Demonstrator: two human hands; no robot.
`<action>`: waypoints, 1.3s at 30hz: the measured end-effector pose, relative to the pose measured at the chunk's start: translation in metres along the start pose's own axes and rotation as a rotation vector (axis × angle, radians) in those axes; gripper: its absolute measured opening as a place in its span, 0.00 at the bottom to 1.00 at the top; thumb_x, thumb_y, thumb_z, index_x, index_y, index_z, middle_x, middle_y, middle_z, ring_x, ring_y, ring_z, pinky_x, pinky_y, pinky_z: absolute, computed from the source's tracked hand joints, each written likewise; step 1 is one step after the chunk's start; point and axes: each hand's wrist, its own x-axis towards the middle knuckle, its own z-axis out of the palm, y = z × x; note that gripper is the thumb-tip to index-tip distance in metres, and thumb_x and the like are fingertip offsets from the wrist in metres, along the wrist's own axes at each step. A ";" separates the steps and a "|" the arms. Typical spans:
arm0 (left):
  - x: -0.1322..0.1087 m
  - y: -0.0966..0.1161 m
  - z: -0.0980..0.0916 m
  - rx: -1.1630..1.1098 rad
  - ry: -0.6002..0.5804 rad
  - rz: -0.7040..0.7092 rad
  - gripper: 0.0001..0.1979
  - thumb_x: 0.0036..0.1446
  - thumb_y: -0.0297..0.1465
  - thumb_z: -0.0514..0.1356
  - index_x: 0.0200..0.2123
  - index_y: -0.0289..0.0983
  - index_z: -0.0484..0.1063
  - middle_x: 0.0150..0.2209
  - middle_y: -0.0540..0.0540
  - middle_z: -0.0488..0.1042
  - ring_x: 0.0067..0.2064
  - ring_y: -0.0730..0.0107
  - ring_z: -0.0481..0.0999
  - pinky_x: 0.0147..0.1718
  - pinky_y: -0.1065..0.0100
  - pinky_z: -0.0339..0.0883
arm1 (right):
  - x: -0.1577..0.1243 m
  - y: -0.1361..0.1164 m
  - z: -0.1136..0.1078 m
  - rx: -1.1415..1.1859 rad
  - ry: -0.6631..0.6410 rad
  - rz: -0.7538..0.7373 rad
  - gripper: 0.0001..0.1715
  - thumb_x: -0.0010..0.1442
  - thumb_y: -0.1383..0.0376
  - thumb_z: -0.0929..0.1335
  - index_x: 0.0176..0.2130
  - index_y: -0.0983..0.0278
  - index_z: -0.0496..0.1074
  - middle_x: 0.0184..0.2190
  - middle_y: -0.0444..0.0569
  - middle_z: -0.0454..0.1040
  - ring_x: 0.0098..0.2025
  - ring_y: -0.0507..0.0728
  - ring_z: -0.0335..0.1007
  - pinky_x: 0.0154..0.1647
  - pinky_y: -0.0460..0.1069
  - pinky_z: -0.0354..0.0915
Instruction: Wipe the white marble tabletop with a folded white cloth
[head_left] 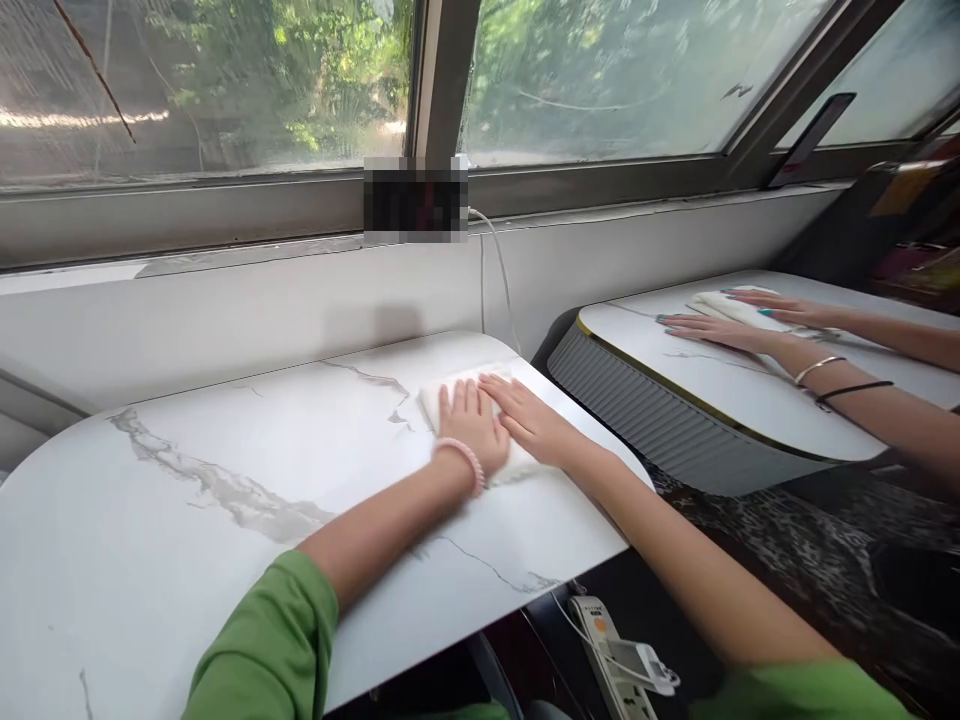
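A folded white cloth [431, 402] lies flat near the right end of the white marble-patterned table [187, 590]. My left hand [472, 425], with a pink beaded bracelet at the wrist, presses flat on top of it, fingers stretched out. Beside it, my right hand [529, 418] also rests flat on the cloth, its fingertips close to the left hand's fingers. Both palms cover much of the cloth, so its middle is hidden.
On the right, another person's hands [720, 330] lie on a white cloth [731, 308] on a second table [675, 385]. A white cable [501, 265] runs down the wall from a blurred object [415, 200] on the sill. Below the table edge is a power strip [611, 650].
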 end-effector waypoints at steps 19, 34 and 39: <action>-0.004 0.077 0.010 -0.056 -0.018 0.245 0.31 0.62 0.36 0.43 0.62 0.21 0.52 0.64 0.32 0.53 0.65 0.50 0.49 0.63 0.49 0.39 | -0.096 0.031 -0.027 -0.126 -0.023 0.167 0.33 0.63 0.66 0.52 0.66 0.61 0.44 0.65 0.51 0.52 0.65 0.59 0.48 0.63 0.62 0.52; 0.097 -0.018 0.022 -0.067 0.019 0.007 0.29 0.60 0.35 0.43 0.62 0.27 0.54 0.64 0.39 0.54 0.65 0.58 0.50 0.64 0.54 0.36 | 0.062 0.075 0.000 0.000 0.016 0.154 0.30 0.59 0.66 0.54 0.60 0.64 0.57 0.63 0.52 0.57 0.65 0.59 0.50 0.64 0.61 0.49; 0.126 -0.038 0.026 -0.047 0.057 -0.022 0.28 0.60 0.33 0.43 0.61 0.28 0.56 0.64 0.40 0.56 0.65 0.60 0.51 0.64 0.55 0.37 | 0.096 0.090 0.007 0.004 0.029 0.151 0.31 0.57 0.67 0.54 0.59 0.66 0.58 0.62 0.53 0.58 0.64 0.59 0.51 0.64 0.60 0.50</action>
